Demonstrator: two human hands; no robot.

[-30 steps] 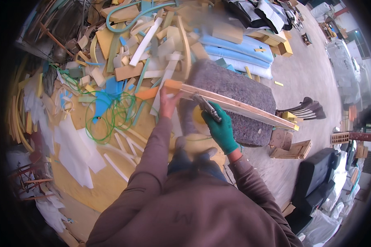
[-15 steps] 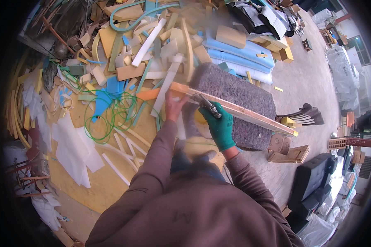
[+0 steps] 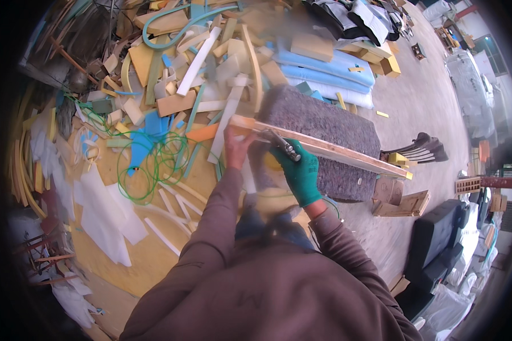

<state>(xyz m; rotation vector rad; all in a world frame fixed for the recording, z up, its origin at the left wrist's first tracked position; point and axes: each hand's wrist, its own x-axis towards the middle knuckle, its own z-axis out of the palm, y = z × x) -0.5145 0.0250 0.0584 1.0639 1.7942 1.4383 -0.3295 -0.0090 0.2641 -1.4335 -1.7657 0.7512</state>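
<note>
Our left hand (image 3: 237, 149) pinches orange foam (image 3: 205, 132), likely light and squashy, best held there at the left end of the stiff-looking board (image 3: 337, 149) over the grey pad (image 3: 330, 116), while our right hand (image 3: 301, 173) grips a metal tool (image 3: 285, 146)

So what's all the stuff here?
wooden board: one, pale brown, middle
silver tool: one, silver, by the board's left part
orange foam: count unclear, orange, board's left end
grey block: one, grey, behind the board
blue sheets: several, light blue, beyond the block
foam scraps: many, mostly yellow, left and top
green cord: count unclear, green, left
white sheets: at least two, white, lower left
sofa: one, black, lower right
wrapped bundles: several, whitish, right edge
left hand: one, bare, board's left end
right hand: one, green-gloved, around the silver tool
sleeves: two, brown, bottom
</note>
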